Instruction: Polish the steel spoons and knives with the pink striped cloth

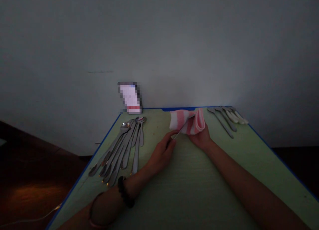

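1. In the left hand [163, 153], fingers closed on its near end, there's a thin metal utensil [182, 127]. Looks light, stiff, probably a bit slippery; I'd grip the handle.
2. Just past that, the right hand [203, 137] holds a pink-and-white striped cloth [179, 119] around the utensil's far end. Seems soft and floppy, so bunch it up imo.
3. Left of the left hand: piled metal spoons [122, 148].
4. Beyond the right hand, rightward: more utensils [225, 119], some partly white. Can't spot any containers.
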A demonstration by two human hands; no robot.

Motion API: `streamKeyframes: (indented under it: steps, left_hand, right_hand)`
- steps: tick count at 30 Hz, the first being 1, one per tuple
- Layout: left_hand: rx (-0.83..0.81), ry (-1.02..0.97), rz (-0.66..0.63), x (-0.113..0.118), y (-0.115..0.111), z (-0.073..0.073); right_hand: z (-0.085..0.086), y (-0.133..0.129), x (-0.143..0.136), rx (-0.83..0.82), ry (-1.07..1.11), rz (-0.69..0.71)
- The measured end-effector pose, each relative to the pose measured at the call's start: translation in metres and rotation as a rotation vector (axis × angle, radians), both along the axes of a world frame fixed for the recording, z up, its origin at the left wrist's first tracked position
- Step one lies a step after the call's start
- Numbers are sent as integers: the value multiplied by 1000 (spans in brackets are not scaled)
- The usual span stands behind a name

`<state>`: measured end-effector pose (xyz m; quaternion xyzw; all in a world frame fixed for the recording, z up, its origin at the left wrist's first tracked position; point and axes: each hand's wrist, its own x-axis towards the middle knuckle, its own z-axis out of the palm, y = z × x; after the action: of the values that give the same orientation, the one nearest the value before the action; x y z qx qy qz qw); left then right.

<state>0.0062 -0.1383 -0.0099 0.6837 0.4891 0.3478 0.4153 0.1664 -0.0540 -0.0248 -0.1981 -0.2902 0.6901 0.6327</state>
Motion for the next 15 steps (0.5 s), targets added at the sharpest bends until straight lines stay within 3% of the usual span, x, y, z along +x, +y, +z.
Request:
streamKeyframes:
  steps: [9, 15]
  left_hand:
    - [-34, -6, -14, 1, 0, 1]
    - [-27, 79, -27, 1, 1, 4]
  right_hand:
    - [2, -6, -3, -145, -179, 17]
    - [-3, -5, 2, -80, -231, 80]
